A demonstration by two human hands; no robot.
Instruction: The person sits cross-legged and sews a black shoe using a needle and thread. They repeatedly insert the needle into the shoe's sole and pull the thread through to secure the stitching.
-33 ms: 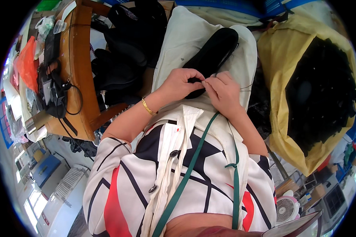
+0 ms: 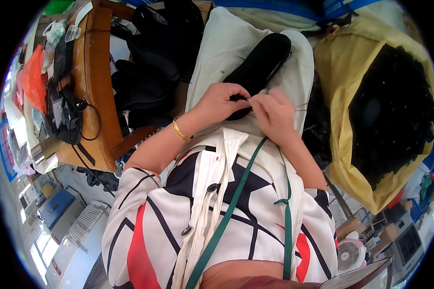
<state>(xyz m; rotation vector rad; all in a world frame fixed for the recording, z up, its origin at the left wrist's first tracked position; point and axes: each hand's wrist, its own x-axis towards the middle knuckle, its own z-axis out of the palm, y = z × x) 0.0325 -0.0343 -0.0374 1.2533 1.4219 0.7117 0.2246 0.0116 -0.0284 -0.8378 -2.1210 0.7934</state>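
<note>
A black cloth shoe (image 2: 258, 60) lies slantwise across the white cloth (image 2: 212, 48) over my lap, its near end under my hands. My left hand (image 2: 222, 101) is closed, thumb and fingers pinching the near edge of the shoe. Right against those fingertips, my right hand (image 2: 274, 111) is also closed in a pinch, slightly smeared by motion. Whatever is between its fingertips is too small to make out. Thin dark thread (image 2: 301, 110) sticks out to the right, beside my right hand.
On the right stands a yellow sack (image 2: 342, 96) full of black pieces. Several black shoes (image 2: 149, 72) are heaped at left, beside a wooden table (image 2: 96, 72) with cables and a red plastic bag (image 2: 33, 77). A pink-and-white fan (image 2: 349, 254) is at lower right.
My right hand has shifted very slightly, its fingers now blurred. The left hand and the shoe look almost the same.
</note>
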